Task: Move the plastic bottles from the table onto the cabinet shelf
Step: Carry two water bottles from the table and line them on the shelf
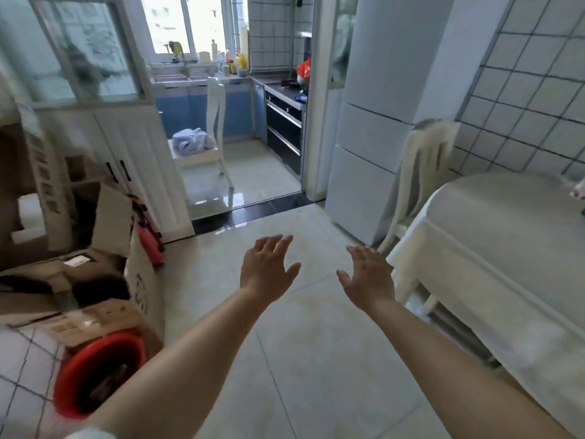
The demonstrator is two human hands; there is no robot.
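Note:
Both my hands are stretched out in front of me over the tiled floor, holding nothing. My left hand (pixel 267 270) has its fingers straight and spread, palm down. My right hand (pixel 368 274) is likewise flat with straight fingers, close to the corner of the table (pixel 493 236) with its pale cloth on the right. No plastic bottle shows on the visible part of the table. A white cabinet (pixel 126 147) with glass upper doors stands at the left; its shelf is blurred behind the glass.
Open cardboard boxes (pixel 95 236) and a red bucket (pixel 95 372) crowd the left floor. A white chair (pixel 421 172) is tucked at the table beside a tall white fridge (pixel 376 122). Ahead, a doorway leads into a kitchen with another chair (pixel 209 134).

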